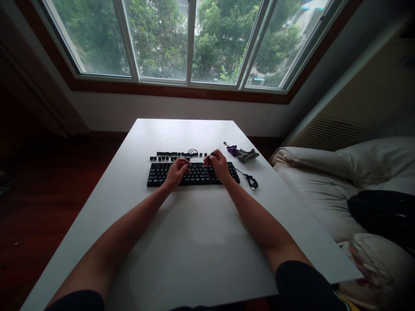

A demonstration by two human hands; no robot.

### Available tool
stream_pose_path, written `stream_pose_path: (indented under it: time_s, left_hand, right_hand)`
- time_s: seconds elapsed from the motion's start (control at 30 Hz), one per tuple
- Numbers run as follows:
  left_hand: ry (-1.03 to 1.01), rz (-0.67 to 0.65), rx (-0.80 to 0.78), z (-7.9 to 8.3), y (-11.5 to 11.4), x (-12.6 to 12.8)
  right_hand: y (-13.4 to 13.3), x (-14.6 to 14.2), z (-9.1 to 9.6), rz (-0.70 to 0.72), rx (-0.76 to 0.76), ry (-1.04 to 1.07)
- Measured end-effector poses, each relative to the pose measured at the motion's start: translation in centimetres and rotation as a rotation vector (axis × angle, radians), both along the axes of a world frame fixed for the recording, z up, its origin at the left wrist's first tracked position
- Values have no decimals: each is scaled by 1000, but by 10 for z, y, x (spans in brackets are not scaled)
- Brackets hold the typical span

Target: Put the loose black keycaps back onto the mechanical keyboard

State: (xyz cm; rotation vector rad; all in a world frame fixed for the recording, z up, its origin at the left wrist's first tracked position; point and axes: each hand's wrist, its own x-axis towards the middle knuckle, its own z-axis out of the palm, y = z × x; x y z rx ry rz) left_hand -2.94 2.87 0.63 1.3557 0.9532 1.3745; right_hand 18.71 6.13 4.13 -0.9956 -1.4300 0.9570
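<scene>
A black keyboard (162,175) lies on the white table (181,242). My left hand (177,171) rests on its middle with the fingers curled, pinching what looks like a small dark keycap. My right hand (218,165) hovers over the right half of the keyboard, fingers closed around a thin dark tool whose tip points up and left. A row of loose black keycaps (171,154) lies just behind the keyboard. Its cable (250,179) trails off to the right.
A purple and grey bundle (244,153) lies at the back right of the table. A small wire loop (193,151) sits among the keycaps. A bed with white bedding (340,181) stands to the right, a large window (191,41) ahead.
</scene>
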Motion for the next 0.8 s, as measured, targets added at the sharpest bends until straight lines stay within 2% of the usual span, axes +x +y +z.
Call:
stream_pose_path:
  time_s: [0.13, 0.23, 0.33, 0.4, 0.47, 0.6, 0.7, 0.8]
  left_hand:
    - [187, 79, 100, 0, -4, 0]
    - [268, 104, 120, 3, -9, 0]
    - [333, 139, 159, 6, -13, 0]
    - [371, 163, 185, 8, -14, -1]
    - [394, 178, 195, 9, -15, -1]
    - [367, 171, 180, 9, -13, -1]
    - [340, 139, 176, 8, -12, -2]
    - [347, 101, 187, 6, -12, -2]
  right_hand:
    - [14, 26, 0, -303, 74, -525]
    - [21, 38, -8, -347, 3, -883]
    - [24, 41, -15, -343, -70, -1077]
    - [22, 40, -16, -338, -30, -1113]
    - [19, 36, -13, -290, 110, -1076]
    - [8, 22, -2, 43, 438, -880]
    - [-3, 7, 2, 215, 529, -765]
    - [-11, -6, 2, 278, 574, -722]
